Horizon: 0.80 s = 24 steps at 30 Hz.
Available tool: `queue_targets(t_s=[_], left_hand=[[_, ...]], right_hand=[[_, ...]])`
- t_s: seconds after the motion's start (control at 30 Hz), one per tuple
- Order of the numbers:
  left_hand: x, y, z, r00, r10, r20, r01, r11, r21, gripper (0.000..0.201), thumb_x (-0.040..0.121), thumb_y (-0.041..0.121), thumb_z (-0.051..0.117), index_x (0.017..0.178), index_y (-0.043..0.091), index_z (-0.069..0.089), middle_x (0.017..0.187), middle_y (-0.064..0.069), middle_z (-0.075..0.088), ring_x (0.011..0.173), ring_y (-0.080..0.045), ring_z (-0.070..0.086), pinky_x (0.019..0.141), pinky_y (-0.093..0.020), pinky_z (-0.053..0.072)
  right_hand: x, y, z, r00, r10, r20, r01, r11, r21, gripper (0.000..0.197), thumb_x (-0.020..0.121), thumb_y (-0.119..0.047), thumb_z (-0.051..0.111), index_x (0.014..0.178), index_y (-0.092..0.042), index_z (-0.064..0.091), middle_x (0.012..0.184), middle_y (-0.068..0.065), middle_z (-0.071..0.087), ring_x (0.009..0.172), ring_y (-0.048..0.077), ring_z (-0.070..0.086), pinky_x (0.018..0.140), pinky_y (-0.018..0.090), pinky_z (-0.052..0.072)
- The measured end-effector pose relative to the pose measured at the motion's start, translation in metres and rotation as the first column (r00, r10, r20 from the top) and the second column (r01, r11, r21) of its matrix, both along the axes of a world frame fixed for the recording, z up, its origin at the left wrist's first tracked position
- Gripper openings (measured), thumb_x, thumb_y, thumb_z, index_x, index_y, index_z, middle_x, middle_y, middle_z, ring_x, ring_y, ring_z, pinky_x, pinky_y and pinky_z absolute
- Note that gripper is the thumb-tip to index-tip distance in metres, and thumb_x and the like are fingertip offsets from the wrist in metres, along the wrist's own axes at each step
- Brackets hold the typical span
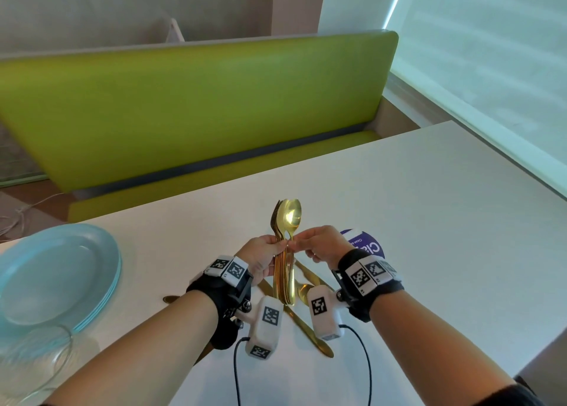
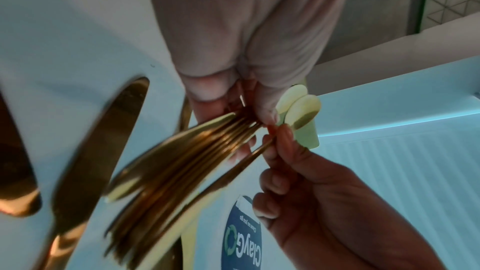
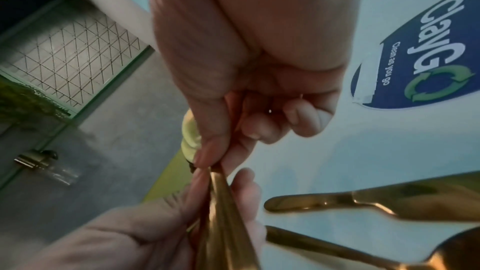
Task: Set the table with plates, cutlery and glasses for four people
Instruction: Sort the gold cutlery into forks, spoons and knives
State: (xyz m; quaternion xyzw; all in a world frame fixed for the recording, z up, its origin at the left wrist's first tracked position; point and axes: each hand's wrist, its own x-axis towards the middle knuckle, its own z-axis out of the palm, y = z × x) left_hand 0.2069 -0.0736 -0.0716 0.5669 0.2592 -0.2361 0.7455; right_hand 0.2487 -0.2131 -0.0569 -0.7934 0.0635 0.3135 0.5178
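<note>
A bundle of gold cutlery (image 1: 283, 276), spoons and forks, stands upright above the white table (image 1: 429, 221). My left hand (image 1: 280, 244) grips the bundle round its middle. My right hand (image 1: 299, 241) pinches the neck of the front spoon (image 1: 291, 214) between thumb and forefinger. In the left wrist view that one handle (image 2: 233, 171) is fanned a little apart from the bundle (image 2: 182, 161). The right wrist view shows my right hand (image 3: 207, 161) pinching the gold handle (image 3: 223, 213) just above the left hand's fingers (image 3: 244, 188). Several pale blue glass plates (image 1: 58, 270) sit stacked at the table's left.
Gold knives (image 1: 310, 329) lie crossed on the table under my hands. A clear glass (image 1: 30, 359) stands at the near left by the plates. A blue round sticker (image 1: 365, 246) is on the table behind my right hand. A green bench (image 1: 184, 114) runs along the far side.
</note>
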Motion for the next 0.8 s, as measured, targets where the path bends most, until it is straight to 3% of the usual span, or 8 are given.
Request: queue_targets(t_s=[0.17,0.27,0.47,0.57,0.63,0.7,0.8], left_hand=[[-0.007,0.001,-0.002,0.999,0.009,0.032,-0.008,0.999,-0.040,0.005,0.094,0.006,0.051,0.091,0.009,0.051,0.075,-0.011,0.064,0.056,-0.015,0.068,0.051,-0.027,0.056],[-0.010,0.005,0.000,0.998,0.001,0.061,0.003,0.998,-0.064,0.014,0.093,-0.004,0.047,0.092,0.009,0.051,0.066,-0.007,0.069,0.054,-0.013,0.070,0.054,-0.028,0.058],[-0.018,0.012,0.001,0.995,-0.020,0.093,0.023,0.999,-0.030,0.023,0.086,-0.012,0.055,0.096,0.009,0.051,0.084,-0.013,0.066,0.058,-0.012,0.070,0.060,-0.027,0.059],[-0.020,0.018,-0.003,0.995,0.006,0.102,-0.005,1.000,-0.008,0.025,0.083,-0.011,0.059,0.097,0.009,0.053,0.087,-0.013,0.069,0.061,-0.011,0.071,0.065,-0.030,0.058],[-0.022,0.022,-0.003,0.995,0.047,0.089,-0.044,0.998,-0.039,0.022,0.083,-0.012,0.059,0.094,0.007,0.054,0.087,-0.015,0.068,0.060,-0.012,0.072,0.061,-0.027,0.059],[-0.024,0.026,-0.001,0.993,0.090,0.075,-0.086,0.995,-0.053,0.019,0.084,-0.013,0.056,0.089,0.005,0.056,0.084,-0.014,0.067,0.057,-0.011,0.071,0.055,-0.023,0.059],[-0.025,0.034,-0.001,0.989,0.131,0.063,-0.130,0.991,-0.017,0.019,0.087,-0.014,0.051,0.083,0.003,0.059,0.081,-0.012,0.065,0.066,-0.017,0.067,0.053,-0.019,0.057]], right_hand=[[-0.006,0.004,0.004,0.999,0.017,0.047,-0.013,0.996,-0.084,0.011,0.075,-0.014,0.078,0.068,-0.013,0.070,0.046,-0.010,0.056,0.048,0.006,0.041,0.041,0.015,0.031],[-0.009,0.007,0.007,0.998,0.017,0.069,-0.010,0.995,-0.102,0.014,0.074,-0.015,0.078,0.065,-0.017,0.069,0.052,-0.009,0.058,0.050,0.006,0.044,0.045,0.016,0.031],[-0.013,0.020,0.009,0.996,0.030,0.089,-0.013,0.983,-0.184,0.018,0.075,-0.022,0.077,0.064,-0.017,0.064,0.067,-0.002,0.063,0.052,0.006,0.047,0.048,0.017,0.035],[-0.014,0.028,0.007,0.993,0.038,0.108,-0.013,0.974,-0.224,0.018,0.075,-0.023,0.077,0.066,-0.016,0.063,0.077,0.000,0.065,0.064,0.010,0.054,0.059,0.020,0.043],[-0.016,0.035,0.004,0.991,0.052,0.122,-0.020,0.968,-0.250,0.018,0.074,-0.027,0.077,0.066,-0.018,0.064,0.081,0.000,0.066,0.077,0.013,0.059,0.070,0.023,0.047],[-0.017,0.039,0.002,0.988,0.064,0.142,-0.025,0.965,-0.262,0.019,0.075,-0.032,0.077,0.065,-0.020,0.065,0.077,-0.003,0.065,0.080,0.013,0.059,0.071,0.024,0.046],[-0.016,0.039,-0.002,0.973,0.118,0.197,-0.040,0.931,-0.362,0.023,0.079,-0.038,0.071,0.084,-0.016,0.072,0.079,-0.003,0.065,0.079,0.013,0.059,0.071,0.024,0.047]])
